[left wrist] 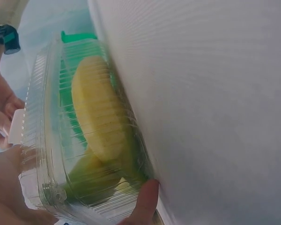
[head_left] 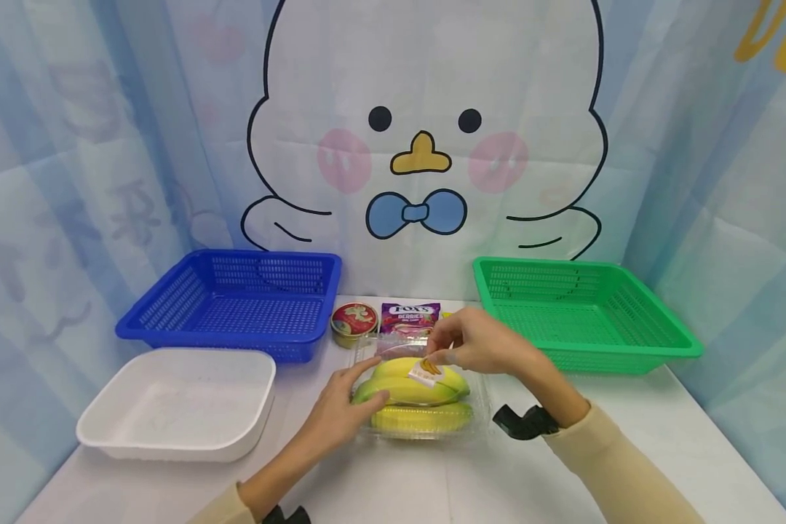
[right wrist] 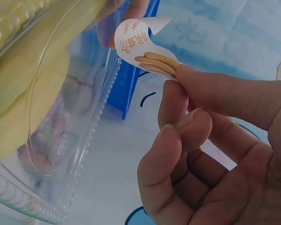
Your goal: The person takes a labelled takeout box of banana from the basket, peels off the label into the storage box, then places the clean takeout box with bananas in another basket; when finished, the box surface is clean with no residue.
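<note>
A clear plastic container (head_left: pixel 474 429) with yellow-green bananas (head_left: pixel 419 393) inside lies on the white table. My left hand (head_left: pixel 334 415) grips its left end, the fingers spread between lid and base in the left wrist view. Over the lid, my right hand (head_left: pixel 481 342) pinches one edge of a white sticker (right wrist: pixel 131 42) between thumb and forefinger. Pictured bananas and orange lettering mark this sticker, and its far end curls up. Whether any of it touches the lid, I cannot tell.
Behind the container stand a round tin (head_left: pixel 355 322) and a purple Fox's candy packet (head_left: pixel 411 317). A blue basket (head_left: pixel 236 338) is at the back left, with a white tub (head_left: pixel 177 451) before it. The green basket (head_left: pixel 596 360) stands at the back right.
</note>
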Tool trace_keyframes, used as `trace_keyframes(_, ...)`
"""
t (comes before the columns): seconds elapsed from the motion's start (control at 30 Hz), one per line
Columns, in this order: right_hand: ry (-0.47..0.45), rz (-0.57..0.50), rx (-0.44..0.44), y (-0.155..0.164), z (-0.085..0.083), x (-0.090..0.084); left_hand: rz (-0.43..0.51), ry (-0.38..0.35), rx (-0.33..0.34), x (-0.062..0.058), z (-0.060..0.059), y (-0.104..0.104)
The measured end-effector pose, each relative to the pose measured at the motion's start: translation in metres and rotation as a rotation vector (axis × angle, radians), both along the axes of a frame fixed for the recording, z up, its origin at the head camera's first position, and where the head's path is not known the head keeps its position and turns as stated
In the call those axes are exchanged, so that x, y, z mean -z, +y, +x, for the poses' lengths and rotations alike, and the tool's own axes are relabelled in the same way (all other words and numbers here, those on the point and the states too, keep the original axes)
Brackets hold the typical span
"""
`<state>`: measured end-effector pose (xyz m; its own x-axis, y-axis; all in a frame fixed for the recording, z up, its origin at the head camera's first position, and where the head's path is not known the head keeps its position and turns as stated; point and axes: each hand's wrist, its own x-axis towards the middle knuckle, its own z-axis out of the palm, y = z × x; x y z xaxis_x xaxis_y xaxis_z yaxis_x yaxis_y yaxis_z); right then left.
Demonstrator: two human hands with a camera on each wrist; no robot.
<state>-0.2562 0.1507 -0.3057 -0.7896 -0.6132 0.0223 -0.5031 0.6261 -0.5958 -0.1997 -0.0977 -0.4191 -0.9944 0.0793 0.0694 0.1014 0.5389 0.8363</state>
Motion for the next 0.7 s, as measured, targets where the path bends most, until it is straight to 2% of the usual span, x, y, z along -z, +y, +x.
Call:
trace_keyframes(0.17, -0.018, -0.004, -0.007, -0.005, -0.001, 0.002, 0.007, -0.016, 0.019, -0.001, 0.0, 0.0)
trace_keyframes(0.37, -0.023, 0.008, 0.011, -0.01, 0.001, 0.006, -0.012, -0.029, 0.046, -0.01, 0.0, -0.006)
trace_keyframes(0.7, -0.024, -0.028, -0.008, -0.028, 0.001, 0.01, -0.05, 0.005, -0.015, -0.04, 0.001, -0.042)
